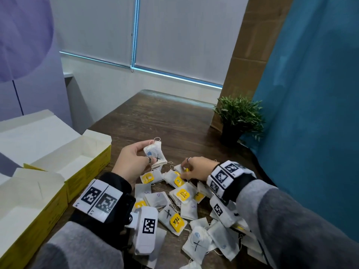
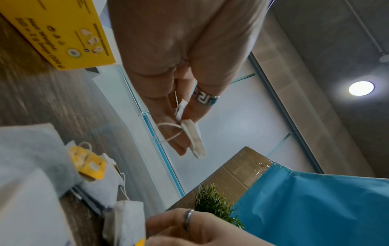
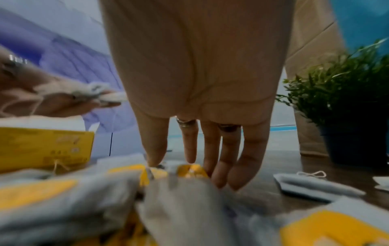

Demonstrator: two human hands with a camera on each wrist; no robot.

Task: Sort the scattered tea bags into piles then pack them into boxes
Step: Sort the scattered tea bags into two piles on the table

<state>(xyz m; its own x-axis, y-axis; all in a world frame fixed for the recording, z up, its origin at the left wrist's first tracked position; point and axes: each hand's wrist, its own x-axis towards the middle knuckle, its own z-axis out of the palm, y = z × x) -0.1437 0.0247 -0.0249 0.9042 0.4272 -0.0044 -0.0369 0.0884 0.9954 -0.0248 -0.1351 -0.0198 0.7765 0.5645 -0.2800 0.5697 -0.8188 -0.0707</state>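
Left hand [image 1: 132, 162]: raised at centre of the head view, thumb and fingers pinching a small stack of white paper tea bags [image 1: 155, 153], the front one marked with a blue blot and a black X; string loop showing at the top; patterned ring on one finger.
Same grip, left wrist view: held tea bags [image 2: 192, 134] seen edge-on between the fingertips [image 2: 181, 148], string looping to the left.
Right hand [image 1: 196, 168]: just right of centre, lowered onto the far edge of the pile, fingers bent down onto a tea bag with a yellow tag [image 1: 179, 181]; whether pinched or only touched cannot be told.
Right wrist view: fingers [image 3: 223, 159] pointing down, tips against blurred white bags and yellow tags [image 3: 189, 169]; rings on two fingers.
Scattered tea bags [image 1: 184, 208]: loose heap of white paper bags on the dark wood-grain desk [image 1: 159, 121], lower centre to lower right of the head view; some with yellow square tags, some marked with a black X or blue scribbles.
Boxes: two open yellow cardboard boxes with white insides at the left edge, the farther box [image 1: 85, 162] mid-left, the nearer box [image 1: 29, 214] lower left, side by side and touching, nothing visible inside.
Wrists: black straps bearing white blocks with black square codes, over grey sleeves [image 1: 287, 220].
Surroundings: small green potted plant in a dark pot [image 1: 238, 121] at the right of the desk, beside a brown cardboard panel [image 1: 250, 55] and a blue sheet [image 1: 314, 94]; white roller blinds [image 1: 174, 35] behind.
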